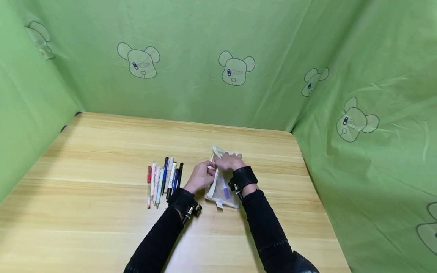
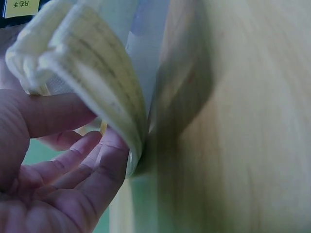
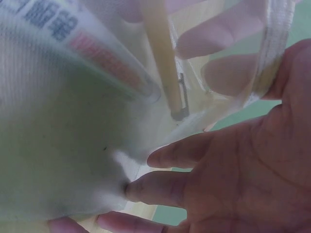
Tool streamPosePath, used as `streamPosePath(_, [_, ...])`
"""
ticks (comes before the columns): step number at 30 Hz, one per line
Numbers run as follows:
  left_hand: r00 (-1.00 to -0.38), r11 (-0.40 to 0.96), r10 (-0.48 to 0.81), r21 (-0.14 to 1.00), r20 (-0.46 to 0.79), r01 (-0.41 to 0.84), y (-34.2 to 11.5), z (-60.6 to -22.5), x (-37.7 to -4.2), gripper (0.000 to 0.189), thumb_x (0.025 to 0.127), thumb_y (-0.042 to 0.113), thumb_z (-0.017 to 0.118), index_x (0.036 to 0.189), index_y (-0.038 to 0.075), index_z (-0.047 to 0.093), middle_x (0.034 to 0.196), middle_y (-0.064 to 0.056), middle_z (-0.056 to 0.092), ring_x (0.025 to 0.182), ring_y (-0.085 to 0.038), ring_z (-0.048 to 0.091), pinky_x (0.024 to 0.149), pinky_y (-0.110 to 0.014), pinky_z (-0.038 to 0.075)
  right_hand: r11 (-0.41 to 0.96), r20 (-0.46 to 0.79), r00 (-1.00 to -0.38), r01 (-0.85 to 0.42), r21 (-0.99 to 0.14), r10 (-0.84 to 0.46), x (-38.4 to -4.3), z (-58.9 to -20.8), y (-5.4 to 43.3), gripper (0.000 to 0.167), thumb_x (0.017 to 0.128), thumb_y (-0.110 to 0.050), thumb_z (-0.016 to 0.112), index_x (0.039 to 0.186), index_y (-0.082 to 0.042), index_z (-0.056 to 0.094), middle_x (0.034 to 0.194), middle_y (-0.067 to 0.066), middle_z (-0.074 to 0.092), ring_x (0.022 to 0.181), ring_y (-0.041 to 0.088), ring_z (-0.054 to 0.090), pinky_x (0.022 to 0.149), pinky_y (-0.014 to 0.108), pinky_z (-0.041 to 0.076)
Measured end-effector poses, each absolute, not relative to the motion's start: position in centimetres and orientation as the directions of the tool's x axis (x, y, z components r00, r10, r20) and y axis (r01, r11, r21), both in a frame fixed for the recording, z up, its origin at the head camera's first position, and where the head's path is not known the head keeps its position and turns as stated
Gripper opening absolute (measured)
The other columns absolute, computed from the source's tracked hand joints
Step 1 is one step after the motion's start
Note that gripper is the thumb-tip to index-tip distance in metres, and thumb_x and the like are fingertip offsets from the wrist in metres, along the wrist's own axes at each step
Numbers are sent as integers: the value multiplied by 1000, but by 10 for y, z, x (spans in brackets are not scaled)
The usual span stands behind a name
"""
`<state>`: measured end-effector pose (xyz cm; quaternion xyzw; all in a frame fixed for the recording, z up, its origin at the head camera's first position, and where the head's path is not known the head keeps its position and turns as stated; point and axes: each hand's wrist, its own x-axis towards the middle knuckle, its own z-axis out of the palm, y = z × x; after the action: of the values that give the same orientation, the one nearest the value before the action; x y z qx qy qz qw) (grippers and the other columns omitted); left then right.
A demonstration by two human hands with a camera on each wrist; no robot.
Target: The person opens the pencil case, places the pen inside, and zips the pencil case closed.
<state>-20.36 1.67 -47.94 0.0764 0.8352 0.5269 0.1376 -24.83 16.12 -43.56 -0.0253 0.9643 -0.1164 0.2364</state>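
Observation:
A whitish see-through mesh pencil pouch (image 1: 211, 194) lies on the table under both hands. My left hand (image 1: 200, 176) pinches its pale zip edge (image 2: 104, 73) between thumb and fingers. Over the pouch's far end is my right hand (image 1: 230, 162), fingers bent and gripping the mesh (image 3: 58, 145) there. A pen with a purple-blue end (image 1: 225, 191) shows through the pouch. In the right wrist view a white pen with printed lettering (image 3: 107, 63) and a beige pen with a clip (image 3: 163, 58) appear within the mesh.
Left of the pouch, several pens lie side by side, among them a red-capped pen (image 1: 149, 175), a blue pen (image 1: 165, 172) and a black pen (image 1: 180, 174). Green cloth (image 1: 191, 91) with bear faces hangs around the back and sides of the wooden table (image 1: 102, 212).

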Motion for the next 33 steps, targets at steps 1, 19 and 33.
streamPosePath(1, [-949, 433, 276, 901, -152, -18, 17, -480, -204, 46, 78, -11, 64, 122, -1, 65, 99, -18, 75, 87, -25, 72, 72, -30, 61, 971, -449, -887, 4, -237, -106, -248, -436, 161, 71, 104, -47, 28, 146, 8, 45, 152, 29, 46, 142, 46, 43, 119, 56, 23])
streamPosePath(19, [-921, 351, 364, 936, -142, -5, 21, -480, -208, 41, 74, -14, 56, 113, -6, 68, 79, -5, 62, 70, -13, 55, 59, -19, 46, 970, -440, -891, 0, -244, -111, -247, -435, 161, 70, 104, -46, 28, 142, 8, 48, 150, 29, 48, 141, 47, 43, 118, 57, 25])
streamPosePath(33, [-916, 302, 384, 953, -117, 5, 28, -489, -212, 25, 75, -13, 55, 96, -2, 64, 80, -1, 50, 77, -15, 52, 66, -21, 46, 964, -438, -892, 10, -267, -112, -248, -436, 161, 67, 102, -46, 28, 134, 5, 57, 148, 26, 52, 138, 48, 45, 118, 57, 25])
